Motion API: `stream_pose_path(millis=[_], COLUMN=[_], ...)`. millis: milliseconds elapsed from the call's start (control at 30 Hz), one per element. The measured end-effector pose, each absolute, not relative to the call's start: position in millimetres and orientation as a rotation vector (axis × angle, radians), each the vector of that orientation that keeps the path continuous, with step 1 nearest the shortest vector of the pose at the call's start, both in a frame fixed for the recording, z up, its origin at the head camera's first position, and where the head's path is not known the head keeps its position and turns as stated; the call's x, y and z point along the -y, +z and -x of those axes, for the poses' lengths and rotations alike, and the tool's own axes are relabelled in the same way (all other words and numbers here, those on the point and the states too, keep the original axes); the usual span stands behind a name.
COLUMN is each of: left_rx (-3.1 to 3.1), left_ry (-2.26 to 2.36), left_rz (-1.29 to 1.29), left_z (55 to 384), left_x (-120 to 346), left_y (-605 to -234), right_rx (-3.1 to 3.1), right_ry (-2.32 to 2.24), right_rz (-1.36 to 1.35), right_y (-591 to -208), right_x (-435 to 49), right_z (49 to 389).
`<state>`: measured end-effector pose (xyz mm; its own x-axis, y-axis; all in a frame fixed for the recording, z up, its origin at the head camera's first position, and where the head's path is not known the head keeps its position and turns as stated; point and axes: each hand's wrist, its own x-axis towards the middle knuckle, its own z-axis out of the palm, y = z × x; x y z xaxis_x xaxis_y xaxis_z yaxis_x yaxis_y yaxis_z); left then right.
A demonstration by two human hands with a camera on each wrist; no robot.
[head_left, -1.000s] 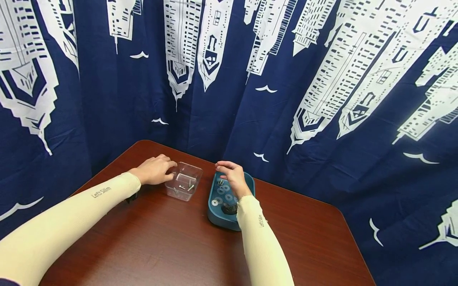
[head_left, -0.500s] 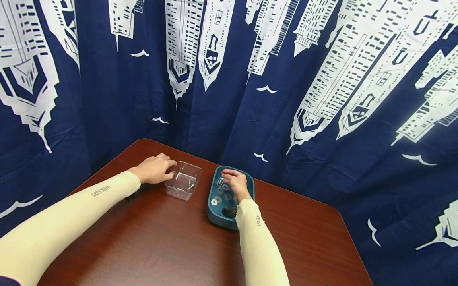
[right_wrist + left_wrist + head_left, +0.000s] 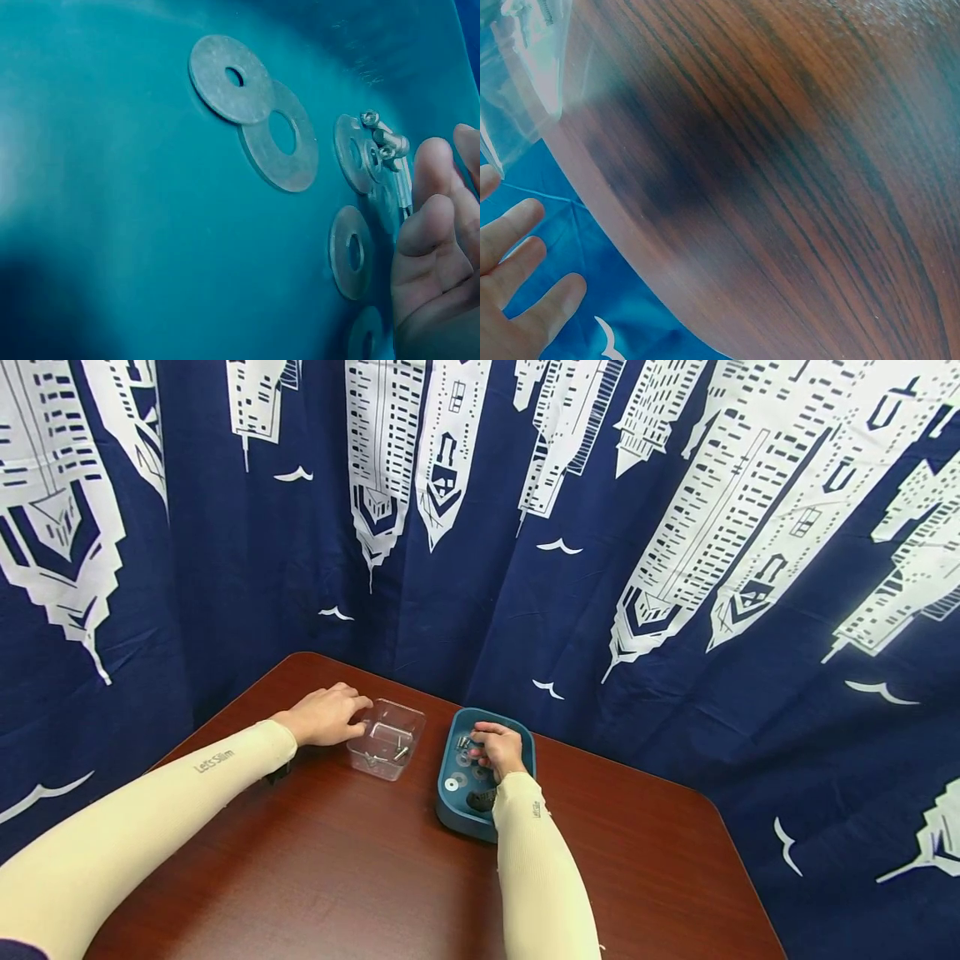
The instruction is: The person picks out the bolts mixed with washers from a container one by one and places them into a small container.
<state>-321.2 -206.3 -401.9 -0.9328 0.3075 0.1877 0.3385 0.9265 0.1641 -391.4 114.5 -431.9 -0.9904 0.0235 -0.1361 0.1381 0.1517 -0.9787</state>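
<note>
My left hand (image 3: pixel 326 717) lies at the left side of a clear plastic box (image 3: pixel 390 727), fingers loosely spread at its rim. Several screws (image 3: pixel 401 752) lie inside that box. In the left wrist view the fingers (image 3: pixel 555 304) show apart, with a corner of the box above them. My right hand (image 3: pixel 501 747) is down inside a blue tray (image 3: pixel 448 814), with its fingers bent and nothing visible between them. Small metal screws (image 3: pixel 390 142) lie just beyond its fingertips in the right wrist view. Several flat washers (image 3: pixel 225 79) are spread over the tray floor.
A dark object (image 3: pixel 480 800) sits at the near end of the tray, partly hidden by the right sleeve. Both containers stand near the far edge of the brown wooden table (image 3: pixel 337 860). A dark blue curtain (image 3: pixel 435 618) hangs right behind it.
My right hand has come down from over the tray's far end into the tray, toward the screws, with its fingers bending more. The left hand has stayed in place at the box.
</note>
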Motion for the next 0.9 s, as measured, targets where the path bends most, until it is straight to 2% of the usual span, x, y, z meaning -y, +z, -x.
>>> stream_pose_path(millis=[267,900], left_rx=[2.934,2.916], left_ry=[-0.286,-0.272], left_rz=[0.501,0.5], left_z=[321.7,324.1], left_x=[204.7,206.1], left_y=[-402.3,-400.4], right_rx=[-2.316,-2.422], right_ry=[-1.981,-1.815], right_rz=[-0.288,-0.205], right_y=[-437.4,-445.4], right_x=[-112.9,-109.3], right_z=[391.7,397.9])
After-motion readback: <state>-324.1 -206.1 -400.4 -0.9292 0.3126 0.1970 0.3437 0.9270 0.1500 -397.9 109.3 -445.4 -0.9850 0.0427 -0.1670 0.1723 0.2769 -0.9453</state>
